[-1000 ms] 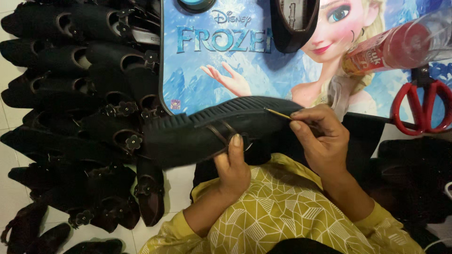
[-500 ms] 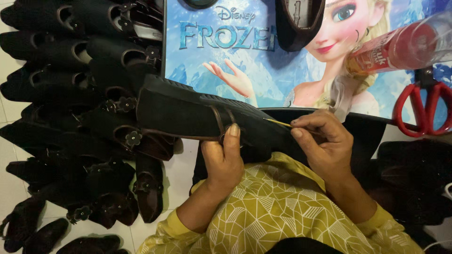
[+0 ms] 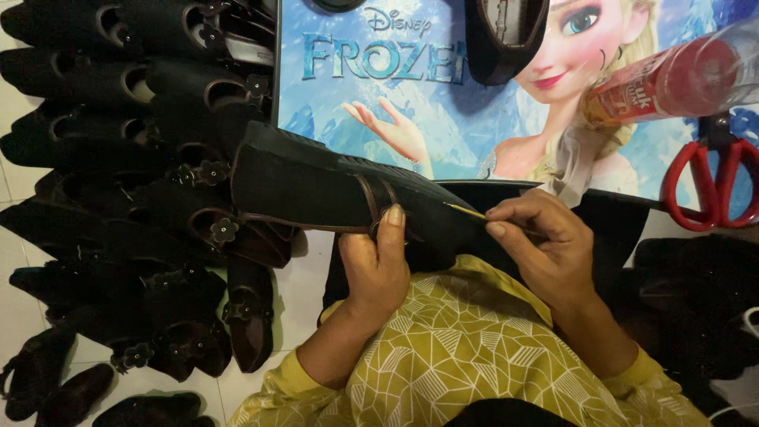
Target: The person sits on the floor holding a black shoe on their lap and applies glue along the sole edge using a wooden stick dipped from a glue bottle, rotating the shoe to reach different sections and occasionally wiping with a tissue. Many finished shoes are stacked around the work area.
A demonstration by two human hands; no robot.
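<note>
A black shoe with a ribbed sole and a brown strap lies on its side across my lap. My left hand grips it at the strap, thumb on top. With pinched fingers, my right hand holds a thin yellow stick whose tip touches the shoe's edge near the toe end. Yellow patterned sleeves cover both my arms.
Several black shoes with flower trims are heaped on the white tile floor at left. A blue cartoon-printed table carries another black shoe, a red-filled clear bottle and red scissors.
The shoe has turned in my left hand from sole-up to lying on its side, with its heel end swung left. My right hand keeps the stick at its edge.
</note>
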